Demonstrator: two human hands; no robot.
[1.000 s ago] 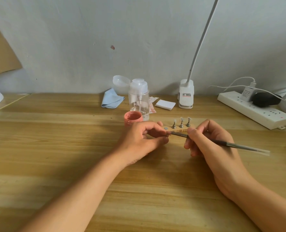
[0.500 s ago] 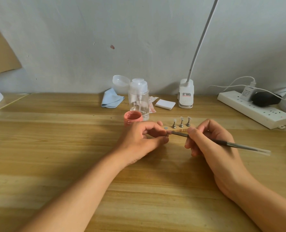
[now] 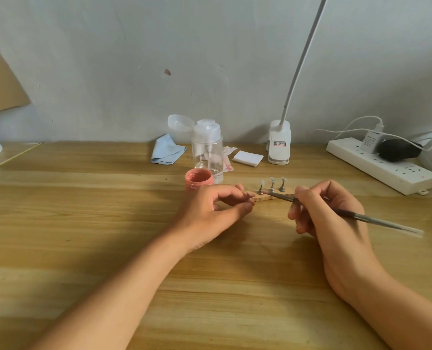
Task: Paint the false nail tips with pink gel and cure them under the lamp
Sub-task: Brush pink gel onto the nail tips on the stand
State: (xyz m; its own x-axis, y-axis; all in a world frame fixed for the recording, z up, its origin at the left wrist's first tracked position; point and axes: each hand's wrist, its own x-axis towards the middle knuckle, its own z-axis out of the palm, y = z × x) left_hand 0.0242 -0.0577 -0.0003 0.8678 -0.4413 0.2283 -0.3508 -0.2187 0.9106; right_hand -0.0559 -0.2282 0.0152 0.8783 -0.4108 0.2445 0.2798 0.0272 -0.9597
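Right grip [image 3: 331, 215] clamped on brush [image 3: 376, 219], bristles near left grip [image 3: 209, 210] — pinched, contents unclear, nail tips [image 3: 272, 180] behind

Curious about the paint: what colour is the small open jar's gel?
Coral pink gel in the small round jar, head view.

The pale wooden surface [image 3: 83, 223] has a smooth, satin grain, and three small shiny metal stands [image 3: 272, 185] sit on a scalloped wooden strip [image 3: 268, 197]. The slim grey metal-handled brush [image 3: 361, 216] has a dull sheen (its far end is clear plastic), while the round pink jar [image 3: 199, 179] and clear pump bottle [image 3: 207, 152] look like smooth plastic. The folded light-blue cloth [image 3: 167, 151] is soft and matt, and the long white power strip [image 3: 376, 165] is smooth plastic.
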